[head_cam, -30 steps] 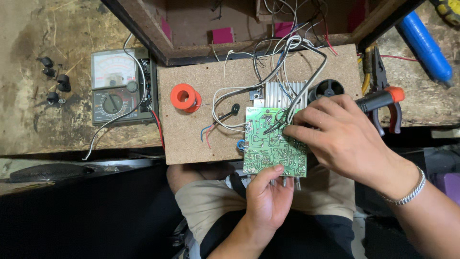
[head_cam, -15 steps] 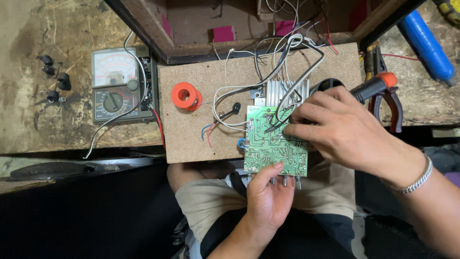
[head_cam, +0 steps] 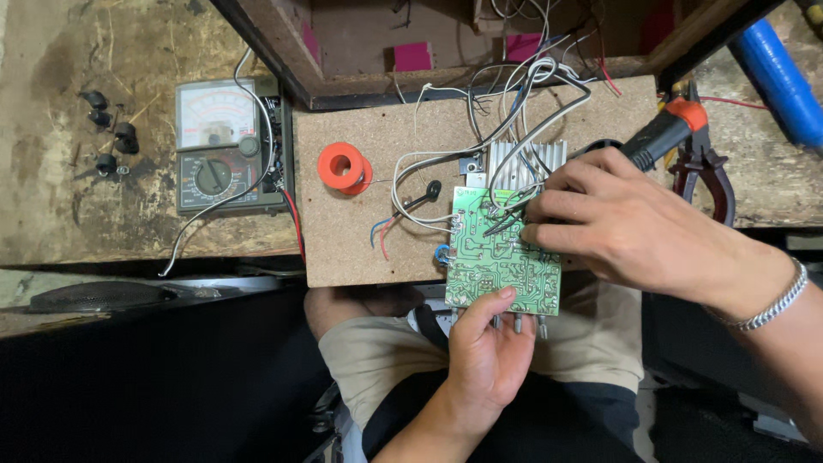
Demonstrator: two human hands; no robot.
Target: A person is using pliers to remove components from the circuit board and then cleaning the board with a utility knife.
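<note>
Well off to the left of both hands, on the worn wooden bench, we see a few small black knobs (head_cam: 110,137) and, nearer in, an analogue multimeter (head_cam: 225,146) with a pale dial face and a black selector, its leads trailing down past the bench edge. Between the meter and our hands lies a chipboard panel (head_cam: 360,240), and on it, well to the left of the fingers, stands an orange spool of solder (head_cam: 344,166). The green circuit board (head_cam: 501,257) sits at the panel's lower right edge and overhangs it toward our lap; its solder side faces up, covered in pale traces, with metal pins sticking out below its bottom edge and a finned aluminium heat sink (head_cam: 523,161) just above its top edge, where a bundle of white, grey and black wires (head_cam: 514,103) runs in. Our left hand (head_cam: 490,360) comes up from below and grips the board's lower edge, thumb on top and fingers curled beneath. Our right hand (head_cam: 630,227), a metal bracelet (head_cam: 771,300) at its wrist, is closed around a soldering iron (head_cam: 664,133) with a black and orange handle, its fingertips resting over the board's upper right part and the dark tip pointing at the traces. To the right of that hand lie red-handled pliers (head_cam: 707,176) and, farther off, a blue cylinder (head_cam: 778,77).
</note>
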